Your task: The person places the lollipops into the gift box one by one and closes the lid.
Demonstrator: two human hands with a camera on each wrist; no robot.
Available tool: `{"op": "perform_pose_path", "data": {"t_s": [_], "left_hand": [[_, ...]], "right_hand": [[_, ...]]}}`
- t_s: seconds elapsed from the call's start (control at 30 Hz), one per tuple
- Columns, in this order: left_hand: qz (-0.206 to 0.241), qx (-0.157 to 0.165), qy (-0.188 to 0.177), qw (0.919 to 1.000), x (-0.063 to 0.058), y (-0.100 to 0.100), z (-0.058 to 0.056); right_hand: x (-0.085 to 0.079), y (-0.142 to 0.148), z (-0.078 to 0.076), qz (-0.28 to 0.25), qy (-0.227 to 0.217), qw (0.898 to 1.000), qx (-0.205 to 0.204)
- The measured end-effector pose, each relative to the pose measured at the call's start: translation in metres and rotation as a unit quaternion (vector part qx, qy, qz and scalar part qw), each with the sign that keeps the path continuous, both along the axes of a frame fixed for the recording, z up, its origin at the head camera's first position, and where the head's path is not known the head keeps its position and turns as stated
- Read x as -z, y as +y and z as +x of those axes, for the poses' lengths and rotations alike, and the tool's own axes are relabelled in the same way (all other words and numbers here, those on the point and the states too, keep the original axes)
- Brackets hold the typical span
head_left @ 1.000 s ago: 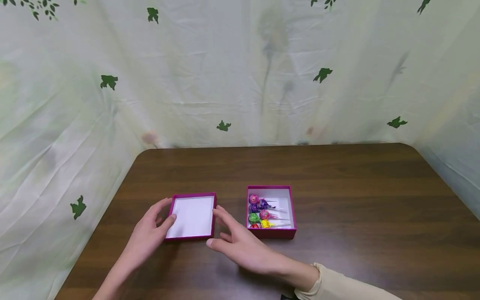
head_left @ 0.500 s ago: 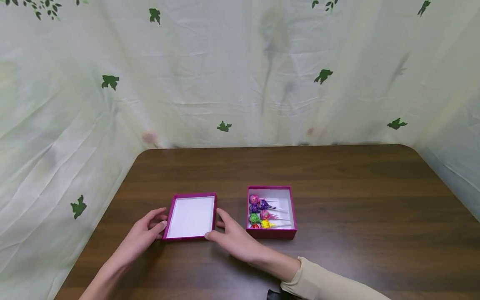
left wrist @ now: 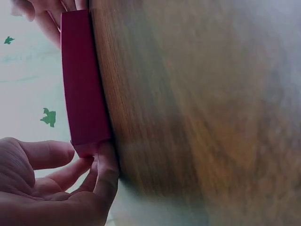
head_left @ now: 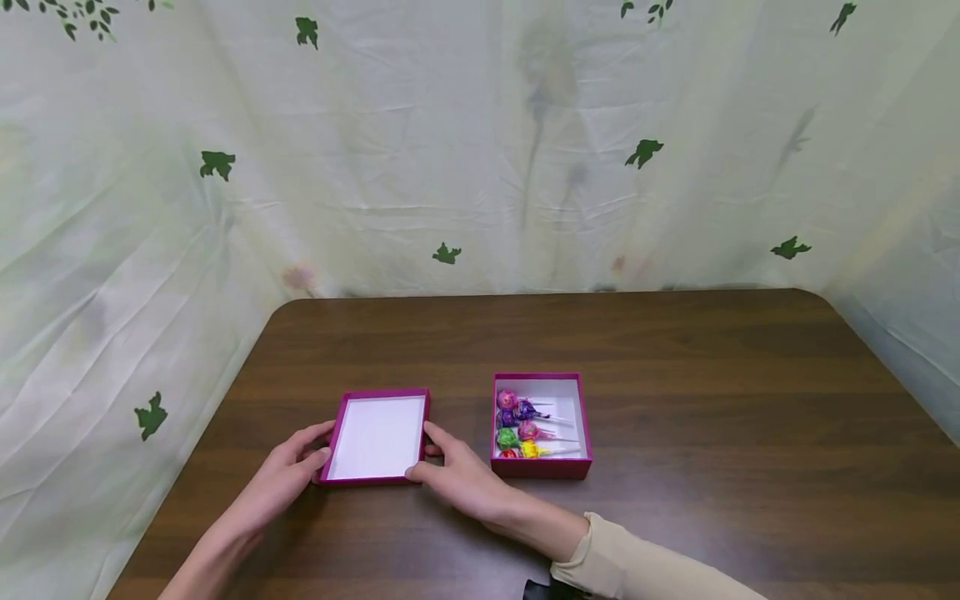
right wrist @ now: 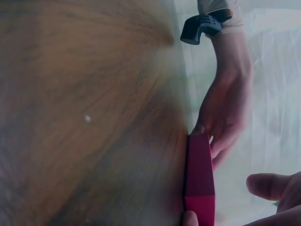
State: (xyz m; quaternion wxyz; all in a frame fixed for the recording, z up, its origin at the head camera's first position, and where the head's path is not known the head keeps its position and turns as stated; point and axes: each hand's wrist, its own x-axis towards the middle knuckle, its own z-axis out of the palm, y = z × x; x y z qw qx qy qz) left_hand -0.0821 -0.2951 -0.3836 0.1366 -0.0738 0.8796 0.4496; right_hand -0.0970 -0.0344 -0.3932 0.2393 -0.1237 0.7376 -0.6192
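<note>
A shallow magenta box lid [head_left: 378, 437] with a white inside lies inner side up, left of the table's middle. At its left edge my left hand [head_left: 281, 475] holds it with bent fingers. The left wrist view shows these fingertips on the lid's end [left wrist: 87, 84] and the thumb by its upper edge. My right hand [head_left: 468, 479] grips the right side, thumb at the near right corner. In the right wrist view one fingertip touches the lid's wall [right wrist: 200, 174]. To the right sits a matching open box [head_left: 543, 468] with several wrapped lollipops [head_left: 528, 429] inside.
Everything stands on a dark brown wooden table [head_left: 712, 417]. A pale curtain [head_left: 480, 167] with green leaf shapes hangs behind it and at both sides. A black strap piece [head_left: 551, 590] shows below the right sleeve.
My left hand has slid down the lid's left side, its thumb leaving the inside for the edge. My right hand has closed in on the right side. The box of lollipops stays put.
</note>
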Motion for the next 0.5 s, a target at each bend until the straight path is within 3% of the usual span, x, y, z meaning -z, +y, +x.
{"op": "perform_pose_path", "data": {"t_s": [0.27,0.5], "left_hand": [[0.049,-0.032,0.014,0.9982,-0.002,0.0,0.009],[0.069,-0.054,0.026,0.9958,-0.011,-0.003,0.016]], "right_hand": [[-0.005,0.002,0.009,-0.012,0.019,1.0,-0.012],[-0.011,0.002,0.017,-0.067,0.028,0.997,-0.029]]}}
